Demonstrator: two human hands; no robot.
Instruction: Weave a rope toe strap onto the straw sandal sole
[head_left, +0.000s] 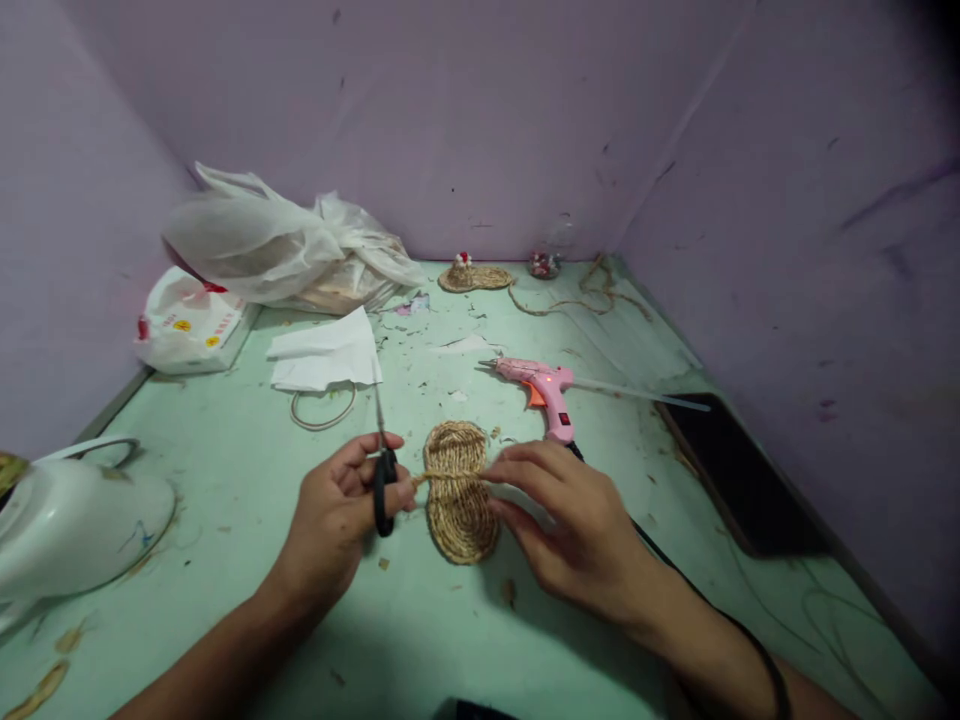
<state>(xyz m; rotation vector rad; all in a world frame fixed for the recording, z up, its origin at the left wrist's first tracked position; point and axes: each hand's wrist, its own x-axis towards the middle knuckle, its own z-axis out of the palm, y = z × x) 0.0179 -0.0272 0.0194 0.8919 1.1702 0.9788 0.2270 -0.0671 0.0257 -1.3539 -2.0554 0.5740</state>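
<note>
A small sole-shaped piece of coiled twine (pixel 463 520) lies on the green table between my hands. My left hand (pixel 341 500) holds black-handled scissors (pixel 385 490), their blades pointing away, and pinches one end of a twine strand (pixel 450 477) that crosses the narrow middle of the piece. At the right edge of the piece, the fingertips of my right hand (pixel 566 520) are on the strand's other end. Beyond my right hand rests a pink glue gun (pixel 553 395) with a clear glue stick in its back, nozzle to the left.
A second twine sole (pixel 475 278) with a trailing cord and a small container (pixel 544 264) stand at the back. White paper (pixel 327 352), plastic bags (pixel 285 240) and a white kettle-like vessel (pixel 82 520) are on the left. A dark phone-like slab (pixel 739 475) lies right.
</note>
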